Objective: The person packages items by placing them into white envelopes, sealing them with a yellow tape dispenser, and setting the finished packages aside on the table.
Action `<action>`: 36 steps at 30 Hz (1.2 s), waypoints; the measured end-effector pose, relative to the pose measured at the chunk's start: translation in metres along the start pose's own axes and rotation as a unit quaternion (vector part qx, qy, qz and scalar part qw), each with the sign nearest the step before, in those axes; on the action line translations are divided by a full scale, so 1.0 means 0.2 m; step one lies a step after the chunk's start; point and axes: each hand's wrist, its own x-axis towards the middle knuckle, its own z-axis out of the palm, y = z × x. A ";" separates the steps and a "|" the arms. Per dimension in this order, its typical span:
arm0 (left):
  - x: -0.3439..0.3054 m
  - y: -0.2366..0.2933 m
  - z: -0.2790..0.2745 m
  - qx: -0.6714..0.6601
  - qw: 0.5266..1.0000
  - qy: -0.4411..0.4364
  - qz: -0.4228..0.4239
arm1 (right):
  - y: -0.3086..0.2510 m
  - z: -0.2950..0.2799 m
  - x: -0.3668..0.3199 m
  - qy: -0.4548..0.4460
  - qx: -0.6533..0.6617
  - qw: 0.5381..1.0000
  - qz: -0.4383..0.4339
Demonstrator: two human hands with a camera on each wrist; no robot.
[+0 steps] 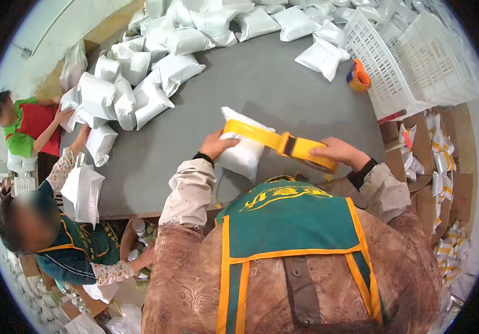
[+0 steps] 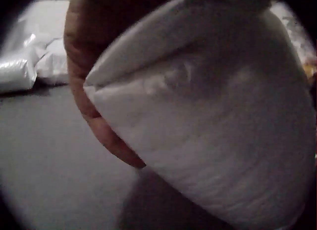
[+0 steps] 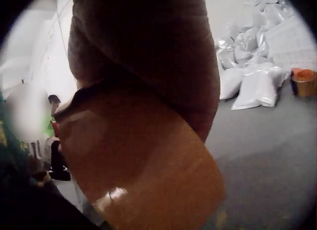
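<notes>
Near the table's front edge, my left hand (image 1: 215, 145) grips the left side of a plump white plastic mailer bag (image 1: 240, 157). In the left wrist view the bag (image 2: 208, 116) fills most of the picture, its folded edge against the fingers (image 2: 106, 133). My right hand (image 1: 344, 154) holds a yellow tape dispenser (image 1: 309, 150) with a wide roll on it. A strip of yellow packing tape (image 1: 250, 131) stretches from the dispenser to the top of the bag. The right wrist view shows the roll (image 3: 143, 156) close up beneath the hand.
White filled bags (image 1: 183, 42) lie heaped along the table's far and left sides. An orange tape roll (image 1: 358, 76) stands beside white plastic crates (image 1: 387, 61) at the right. Two other people stand at the left, one handling bags. Taped bags (image 1: 442, 167) fill boxes at the right.
</notes>
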 end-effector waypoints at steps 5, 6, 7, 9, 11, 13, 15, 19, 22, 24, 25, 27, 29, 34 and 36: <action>-0.09 -0.16 0.04 -0.297 0.944 -0.094 -0.103 | 0.01 0.14 0.04 0.012 -0.089 0.993 0.071; -0.11 -0.19 0.04 -0.355 0.914 -0.127 -0.147 | -0.07 0.18 0.06 0.018 -0.095 0.993 0.072; -0.09 -0.30 0.04 -0.438 0.861 -0.189 -0.173 | -0.14 0.22 0.09 0.039 -0.118 0.992 0.026; -0.10 -0.38 0.05 -0.420 0.875 -0.180 -0.159 | -0.28 0.25 0.14 0.047 -0.182 0.982 -0.023; -0.12 -0.40 0.07 -0.409 0.881 -0.168 -0.167 | -0.43 0.26 0.14 0.033 -0.249 0.968 -0.024; -0.16 -0.37 0.05 -0.411 0.882 -0.168 -0.156 | -0.48 0.29 0.16 0.046 -0.300 0.951 -0.054; -0.14 -0.48 0.06 -0.426 0.877 -0.160 -0.156 | -0.49 0.37 0.19 0.057 -0.373 0.925 -0.044; -0.27 -0.58 0.08 -0.517 0.829 -0.203 -0.061 | -0.49 0.36 0.10 0.051 -0.357 0.930 -0.070; -0.30 -0.58 0.11 -0.577 0.791 -0.203 0.007 | -0.37 0.26 0.11 0.053 -0.206 0.977 -0.017; -0.30 -0.59 0.16 -0.598 0.782 -0.175 0.031 | -0.27 0.25 0.12 0.123 -0.134 0.983 0.034; -0.30 -0.60 0.19 -0.607 0.777 -0.163 0.042 | -0.23 0.24 0.10 0.157 -0.094 0.982 0.050; -0.27 -0.58 0.20 -0.618 0.770 -0.146 0.066 | -0.19 0.21 0.08 0.232 -0.091 0.967 0.051; -0.26 -0.57 0.16 -0.592 0.791 -0.133 0.073 | -0.15 0.20 0.06 0.307 -0.160 0.938 0.028; -0.25 -0.35 0.16 -0.582 0.797 -0.141 0.075 | -0.48 0.18 -0.14 0.226 0.237 0.922 -0.205; -0.21 -0.21 0.20 -0.590 0.785 -0.176 0.071 | -0.55 0.24 -0.11 0.120 0.339 0.901 -0.241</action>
